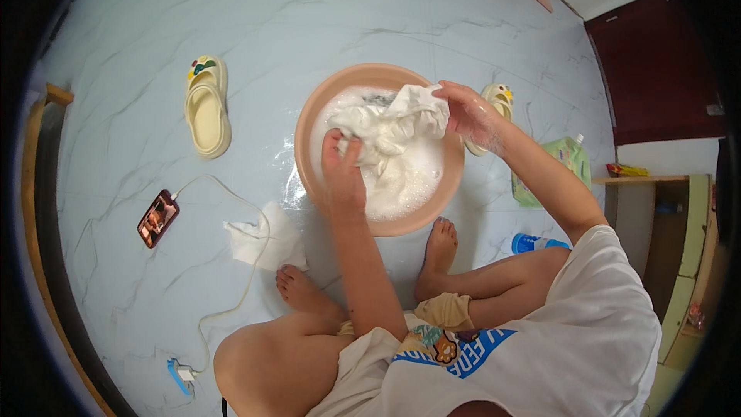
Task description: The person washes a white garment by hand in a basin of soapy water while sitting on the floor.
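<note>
Between my two hands a wet white cloth (399, 121) is bunched up over an orange-pink plastic basin (307, 168). My right hand (466, 113) pinches the cloth's raised upper right end near the basin's rim. At the cloth's left end, my left hand (344, 162) has its thumb and fingers around a fold. White suds (405, 191) fill the basin beneath the cloth, and a dark patch (376, 98) shows among them at the back. Foam clings to my right wrist. The cloth's lower part runs into the suds, so its full shape is hidden.
Cream clogs (207, 110) flank the basin, the right clog (498, 98) partly behind my arm. Left lie a white cloth (266, 237) and a phone (158, 219) on a charging cable (255, 266). A green refill pouch (564, 162) and a blue bottle (535, 243) are at right.
</note>
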